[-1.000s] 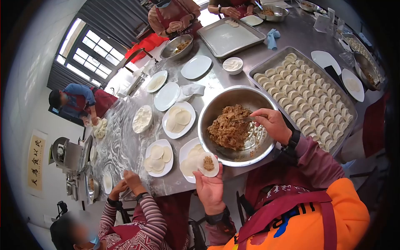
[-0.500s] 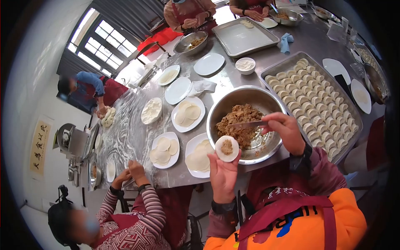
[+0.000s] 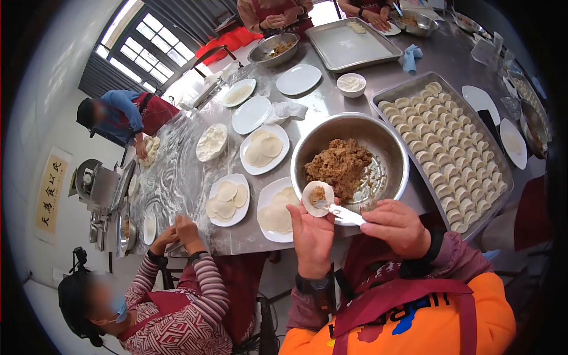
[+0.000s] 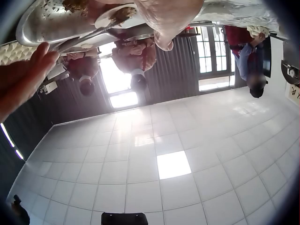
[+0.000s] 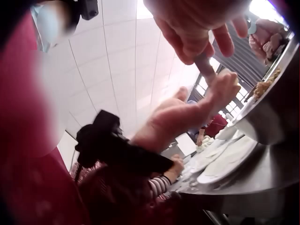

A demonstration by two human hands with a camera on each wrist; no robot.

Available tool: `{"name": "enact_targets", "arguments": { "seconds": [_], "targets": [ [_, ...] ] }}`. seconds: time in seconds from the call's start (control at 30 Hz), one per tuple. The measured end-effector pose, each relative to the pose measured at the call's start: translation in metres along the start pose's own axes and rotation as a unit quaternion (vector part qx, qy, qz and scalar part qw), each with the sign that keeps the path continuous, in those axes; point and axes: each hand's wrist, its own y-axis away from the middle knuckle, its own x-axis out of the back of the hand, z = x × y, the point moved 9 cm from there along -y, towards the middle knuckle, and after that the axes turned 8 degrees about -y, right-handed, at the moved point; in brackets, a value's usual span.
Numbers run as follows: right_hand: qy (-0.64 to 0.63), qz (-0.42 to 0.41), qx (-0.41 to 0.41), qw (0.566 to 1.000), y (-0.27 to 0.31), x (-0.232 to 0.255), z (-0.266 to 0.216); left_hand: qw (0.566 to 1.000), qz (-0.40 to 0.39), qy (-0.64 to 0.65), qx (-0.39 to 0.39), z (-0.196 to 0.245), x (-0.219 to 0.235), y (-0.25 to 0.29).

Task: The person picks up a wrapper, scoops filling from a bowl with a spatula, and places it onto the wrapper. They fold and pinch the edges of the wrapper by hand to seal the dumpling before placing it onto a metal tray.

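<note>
My left hand is palm up with the thumb spread, a round dumpling wrapper lying across its fingers. A small heap of brown filling sits in the middle of the wrapper. My right hand grips a flat metal spatula between thumb and fingers, its tip right at that filling. Behind both hands stands a big steel bowl holding a mound of minced filling. In the left wrist view the spatula slants up to the wrapper.
Right of the bowl, a metal tray carries rows of folded dumplings. White plates with stacked wrappers stand on the left, beside a bowl of flour. A person in striped sleeves sits at left; others work around the table.
The right hand has brought the spatula from over the filling bowl down toward me, onto the wrapper. The left hand has moved up and right to the bowl's near rim with the wrapper.
</note>
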Motion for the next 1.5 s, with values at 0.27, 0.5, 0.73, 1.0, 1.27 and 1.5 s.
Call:
{"name": "enact_targets", "arguments": {
  "seconds": [0.27,0.5,0.73,1.0,1.27,1.5],
  "targets": [
    [0.121,-0.069,0.007,0.990,0.003,-0.019,0.003,0.999,-0.002,0.032,0.016,-0.008,-0.002,0.002],
    [0.033,0.020,-0.019,0.999,-0.022,0.010,-0.003,0.997,0.036,0.028,-0.056,0.026,0.030,0.003],
    [-0.059,0.083,-0.236,0.966,-0.028,0.034,0.114,0.997,0.064,-0.036,-0.033,0.037,0.062,0.032],
    [-0.004,-0.038,-0.310,0.950,-0.014,-0.004,0.177,0.996,0.010,-0.068,0.057,0.005,0.018,0.045],
    [0.116,0.045,-0.172,0.977,0.000,0.043,0.078,0.991,-0.060,-0.040,0.109,-0.033,-0.025,0.033],
    [0.142,-0.016,-0.034,0.989,0.022,0.022,0.016,0.968,-0.136,0.032,0.210,-0.079,-0.056,0.038]
  ]
}}
